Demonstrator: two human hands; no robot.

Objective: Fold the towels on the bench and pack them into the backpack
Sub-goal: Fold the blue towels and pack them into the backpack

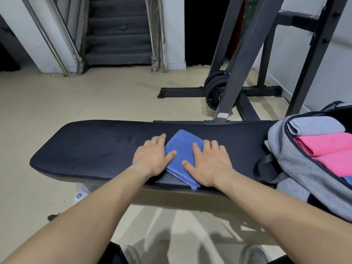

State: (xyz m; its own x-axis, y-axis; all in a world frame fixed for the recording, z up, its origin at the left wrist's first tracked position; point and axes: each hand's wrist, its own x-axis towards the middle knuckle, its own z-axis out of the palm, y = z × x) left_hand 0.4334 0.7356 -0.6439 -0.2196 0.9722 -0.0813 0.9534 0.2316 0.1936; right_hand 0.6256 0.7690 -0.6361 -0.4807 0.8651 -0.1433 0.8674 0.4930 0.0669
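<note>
Both hands are down on the blue towel (181,157), which sits mid-worktop (85,149), folded into a small thick rectangle with its layered edge towards the person at 6 o'clock. The left hand (152,157) lies flat at the towel's 9 o'clock side, thumb on the cloth and fingers (160,140) straight, mostly on the pad beside it. The right hand (209,164) presses at the 3 o'clock side, fingers (207,145) straight and close together. Neither hand grips anything.

Over at 3 o'clock, the grey backpack (297,168) lies open on the end of the worktop. It's filling up nicely: a grey towel (314,126) at the far end, two pink towels (327,143) rolled or folded next to it, and a sliver of blue cloth (348,180) at the picture's edge.

No other loose towel shows on the worktop, so this looks like the last one. The fold looks done and is being smoothed; what's left, I'd say, is lifting it across to 3 o'clock and tucking it in. Whether there's room, I can't tell.
</note>
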